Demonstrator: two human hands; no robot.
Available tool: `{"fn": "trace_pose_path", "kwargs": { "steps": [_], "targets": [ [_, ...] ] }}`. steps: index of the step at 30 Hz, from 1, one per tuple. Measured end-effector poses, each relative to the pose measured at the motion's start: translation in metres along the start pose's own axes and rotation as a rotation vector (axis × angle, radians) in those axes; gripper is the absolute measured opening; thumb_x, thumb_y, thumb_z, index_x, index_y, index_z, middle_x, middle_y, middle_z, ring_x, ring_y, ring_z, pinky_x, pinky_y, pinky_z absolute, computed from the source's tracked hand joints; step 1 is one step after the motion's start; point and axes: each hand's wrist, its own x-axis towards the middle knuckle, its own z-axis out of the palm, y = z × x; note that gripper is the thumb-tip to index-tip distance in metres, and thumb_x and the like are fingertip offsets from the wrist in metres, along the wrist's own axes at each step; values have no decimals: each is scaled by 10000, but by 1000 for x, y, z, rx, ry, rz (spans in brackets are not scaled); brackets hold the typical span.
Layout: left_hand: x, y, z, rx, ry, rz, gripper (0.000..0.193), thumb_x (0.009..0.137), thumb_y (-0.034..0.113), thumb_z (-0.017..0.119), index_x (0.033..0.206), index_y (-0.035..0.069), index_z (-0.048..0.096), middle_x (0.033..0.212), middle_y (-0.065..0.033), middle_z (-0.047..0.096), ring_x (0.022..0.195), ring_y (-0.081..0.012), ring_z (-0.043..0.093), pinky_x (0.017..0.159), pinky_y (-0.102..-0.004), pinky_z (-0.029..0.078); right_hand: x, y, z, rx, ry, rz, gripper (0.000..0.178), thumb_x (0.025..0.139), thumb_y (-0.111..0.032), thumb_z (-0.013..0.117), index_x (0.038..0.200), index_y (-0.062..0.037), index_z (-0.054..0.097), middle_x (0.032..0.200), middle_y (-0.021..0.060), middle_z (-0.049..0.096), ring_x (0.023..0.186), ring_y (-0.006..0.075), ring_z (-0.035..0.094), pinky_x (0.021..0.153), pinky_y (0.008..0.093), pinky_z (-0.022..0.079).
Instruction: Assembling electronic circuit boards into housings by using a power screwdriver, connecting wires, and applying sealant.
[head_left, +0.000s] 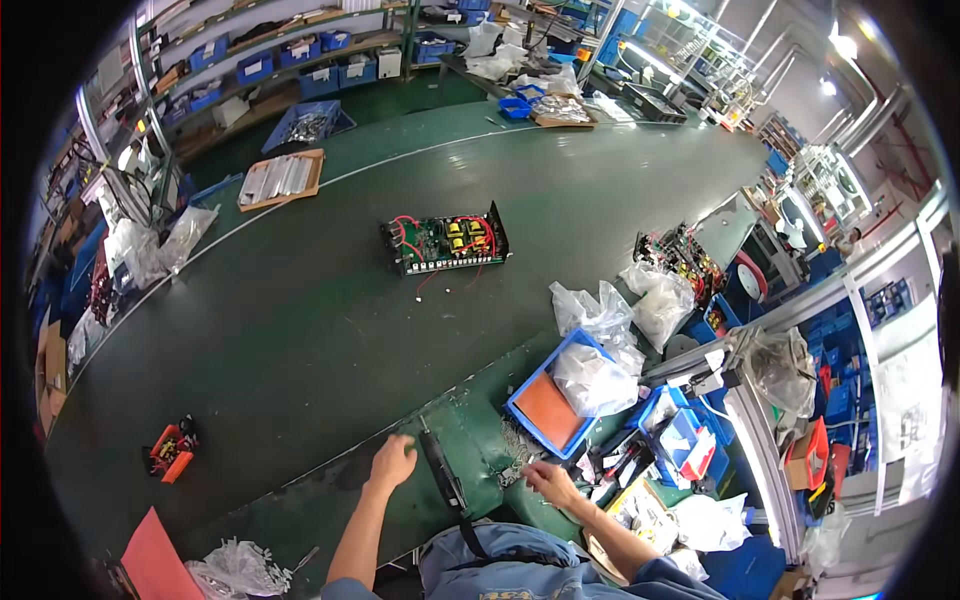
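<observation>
My left hand (393, 462) hovers over the near part of the bench with its fingers curled in. Whether anything is inside it is hidden. Just right of it lies a long, narrow black panel (443, 468), slanting toward my body, with a small gap between hand and panel. My right hand (551, 485) is closed in a pinch beside a loose heap of small metal parts (515, 447); what its fingers hold is too small to make out. Farther off, a circuit board assembly (450, 242) with yellow components, red wires and a black end plate rests on the dark green surface.
A blue tray (513, 408) with an orange-brown sheet and plastic bag stands beyond my right hand. Blue bins (655, 412) and bags crowd the right. An orange box (178, 466) of small parts sits far left. More circuit assemblies (685, 262) stand at the right edge.
</observation>
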Motion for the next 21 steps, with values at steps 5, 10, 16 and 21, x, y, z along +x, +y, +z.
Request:
{"fn": "trace_pose_path", "kwargs": {
  "steps": [5,10,16,21],
  "targets": [
    [63,-4,31,80,609,86,405,889,102,670,1280,31,587,1387,-207,542,1291,-406,509,1090,-456,437,66,-51,-60,-146,21,-163,282,1021,-277,604,1068,-21,714,820,69,710,738,154,674,699,323,551],
    [72,-23,41,83,728,180,304,923,105,618,1216,30,587,1374,-174,544,1295,-391,518,1078,-494,446,164,-110,-123,-343,43,-288,262,987,-281,616,991,-33,700,784,119,727,728,231,714,667,369,550],
    [67,-35,37,161,707,173,308,915,90,595,1222,62,589,1402,-162,550,1326,-374,515,1102,-493,435,300,-209,-140,-756,70,-324,216,943,-252,604,963,-64,710,860,177,731,826,391,713,736,463,555],
    [79,-21,39,125,661,169,306,935,70,566,1240,43,573,1467,-180,510,1366,-380,490,1162,-497,403,408,-235,-134,-720,147,-389,216,915,-247,624,969,-58,716,880,211,719,864,429,692,771,499,551]
  ]
}}
